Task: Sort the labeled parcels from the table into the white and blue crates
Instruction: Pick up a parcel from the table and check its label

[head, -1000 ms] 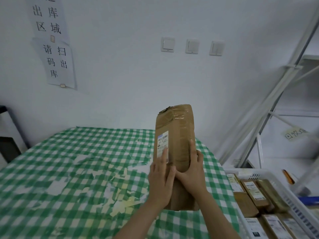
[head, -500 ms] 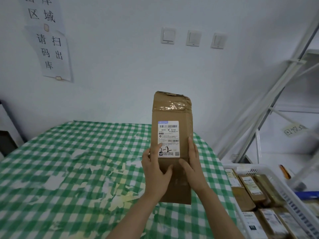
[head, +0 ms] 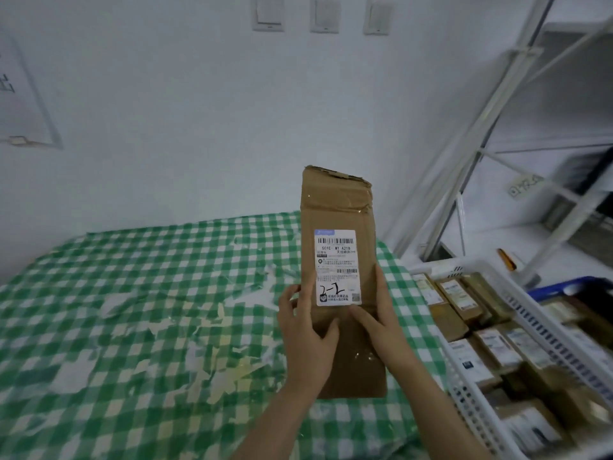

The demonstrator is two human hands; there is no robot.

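A long brown cardboard parcel (head: 336, 207) stands upright above the table's right part, its white shipping label facing me with "2-2" handwritten on it. My left hand (head: 306, 330) grips its lower left edge, thumb across the front. My right hand (head: 381, 313) holds the lower right edge, thumb pressed just under the label. The white crate (head: 471, 390) stands to the right of the table, filled with several labeled brown parcels. A corner of the blue crate (head: 564, 287) shows behind it.
The table (head: 132, 310) wears a green-and-white checked cloth, worn and patchy in the middle. A white metal shelving rack (head: 517, 134) rises at the right. The white wall behind carries light switches (head: 323, 14) and a paper notice (head: 23, 104) at the far left.
The parcel was turned from its side edge until its label faced me, then tilted slightly. The view has swung down and to the right, bringing more of the white crate into sight.
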